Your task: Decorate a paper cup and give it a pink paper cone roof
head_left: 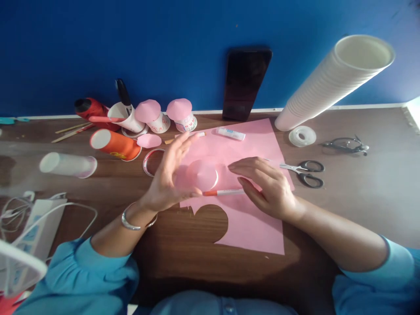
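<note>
A pink paper cone [201, 174] stands on a white paper cup [216, 178], of which only a sliver shows under the cone's right edge. My left hand [170, 170] is curved around the cone's left side, thumb and fingers wide apart; whether it touches the cone I cannot tell. To the right of the cone, my right hand [267, 186] hovers with fingers stretched and holds nothing. An orange-capped marker [223, 192] lies just in front of the cup, partly behind my right thumb. Beneath everything is a cut pink paper sheet [256, 227].
Two cone-topped cups [180, 114] stand by the wall. A glue stick [230, 133], scissors [303, 170], and a tape roll [302, 136] lie around the sheet. A tall cup stack [328, 87] and a phone [246, 83] stand behind. At left are an orange cup [116, 144] and a power strip [42, 227].
</note>
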A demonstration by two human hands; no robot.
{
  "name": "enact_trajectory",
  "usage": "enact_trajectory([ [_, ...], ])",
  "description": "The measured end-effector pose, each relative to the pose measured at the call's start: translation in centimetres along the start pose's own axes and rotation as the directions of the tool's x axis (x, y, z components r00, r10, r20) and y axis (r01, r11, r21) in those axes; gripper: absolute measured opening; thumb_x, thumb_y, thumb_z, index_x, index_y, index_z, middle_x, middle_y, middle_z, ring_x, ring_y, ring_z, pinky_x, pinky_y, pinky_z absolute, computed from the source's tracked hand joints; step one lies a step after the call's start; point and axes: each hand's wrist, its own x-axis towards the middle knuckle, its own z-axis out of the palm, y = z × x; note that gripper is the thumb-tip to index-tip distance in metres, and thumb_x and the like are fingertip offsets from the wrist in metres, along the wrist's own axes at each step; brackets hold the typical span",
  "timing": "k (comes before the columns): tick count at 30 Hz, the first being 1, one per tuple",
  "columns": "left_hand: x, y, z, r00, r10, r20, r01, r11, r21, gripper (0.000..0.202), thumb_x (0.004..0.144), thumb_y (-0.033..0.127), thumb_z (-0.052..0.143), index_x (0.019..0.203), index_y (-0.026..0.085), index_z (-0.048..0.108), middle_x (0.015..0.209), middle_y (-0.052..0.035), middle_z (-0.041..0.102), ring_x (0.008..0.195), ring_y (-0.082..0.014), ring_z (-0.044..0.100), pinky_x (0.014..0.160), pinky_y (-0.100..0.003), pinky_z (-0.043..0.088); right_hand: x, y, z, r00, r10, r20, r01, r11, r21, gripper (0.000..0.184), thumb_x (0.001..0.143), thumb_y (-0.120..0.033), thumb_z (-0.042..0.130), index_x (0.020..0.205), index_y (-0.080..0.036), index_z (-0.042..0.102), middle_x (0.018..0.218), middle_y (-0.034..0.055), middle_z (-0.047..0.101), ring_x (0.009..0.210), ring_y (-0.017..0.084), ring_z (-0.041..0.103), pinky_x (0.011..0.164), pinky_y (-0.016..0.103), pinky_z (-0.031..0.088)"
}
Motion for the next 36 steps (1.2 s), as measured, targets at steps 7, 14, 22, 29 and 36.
enact_trajectory([
  [7, -2.6, -0.5, 1.0, 0.992, -0.129, 0.002, 0.123, 0.951, 0.284, 0.112, 0.072, 0.057, 0.089, 0.161, 0.031, 0.025, 0.157, -0.0185, 0.051, 0.145, -0.0398, 0.052, 0.116, -0.063, 0.049, 3.5, -1.2, 1.1, 0.999, -0.031, 0.031, 0.03, 0.998, 0.061, 0.056, 0.097, -0.034, 0.07, 0.148, -0.019, 0.05, 0.14, 0.0168, 0.067, 0.134, 0.03, 0.063, 0.111, 0.051, 0.057],
  [14, -2.7, -1.8, 1.8, 0.999, -0.036, -0.035, 0.046, 0.932, 0.36, 0.063, 0.081, 0.043, 0.082, 0.136, 0.027, 0.053, 0.134, -0.0092, 0.067, 0.128, -0.037, 0.066, 0.106, -0.048, 0.061, 6.0, -0.9, 6.0, 0.979, -0.176, 0.098, 0.165, 0.98, 0.113, 0.061, 0.094, -0.043, 0.073, 0.142, -0.01, 0.053, 0.135, 0.0203, 0.07, 0.129, 0.03, 0.065, 0.116, 0.054, 0.051],
  [22, -2.9, -2.0, 2.2, 0.99, -0.12, -0.077, 0.14, 0.911, 0.387, 0.064, 0.077, 0.028, 0.081, 0.137, 0.026, 0.056, 0.136, -0.0102, 0.068, 0.136, -0.0355, 0.061, 0.11, -0.056, 0.057, 5.2, -0.3, 7.2, 0.992, -0.12, 0.048, 0.109, 0.976, 0.19, 0.033, 0.097, -0.03, 0.071, 0.127, -0.02, 0.061, 0.116, 0.0095, 0.078, 0.112, 0.024, 0.074, 0.113, 0.05, 0.052],
  [29, -3.0, -2.1, 2.1, 0.985, -0.153, -0.079, 0.172, 0.898, 0.405, 0.069, 0.077, 0.031, 0.081, 0.14, 0.026, 0.051, 0.136, -0.0099, 0.067, 0.124, -0.0363, 0.069, 0.103, -0.049, 0.062, 5.0, -0.3, 7.5, 0.994, -0.099, 0.04, 0.089, 0.973, 0.211, 0.034, 0.098, -0.027, 0.068, 0.13, -0.019, 0.06, 0.107, 0.0071, 0.079, 0.106, 0.023, 0.074, 0.113, 0.052, 0.05],
  [36, -1.6, 0.5, 2.0, 0.949, -0.317, -0.007, 0.292, 0.866, 0.406, 0.06, 0.082, 0.04, 0.075, 0.136, 0.023, 0.055, 0.145, -0.0126, 0.062, 0.133, -0.0393, 0.061, 0.11, -0.059, 0.055, 6.6, 0.1, 5.6, 0.961, -0.261, 0.09, 0.214, 0.911, 0.353, 0.018, 0.097, -0.023, 0.069, 0.113, -0.017, 0.07, 0.119, 0.0114, 0.078, 0.126, 0.026, 0.068, 0.116, 0.051, 0.049],
])
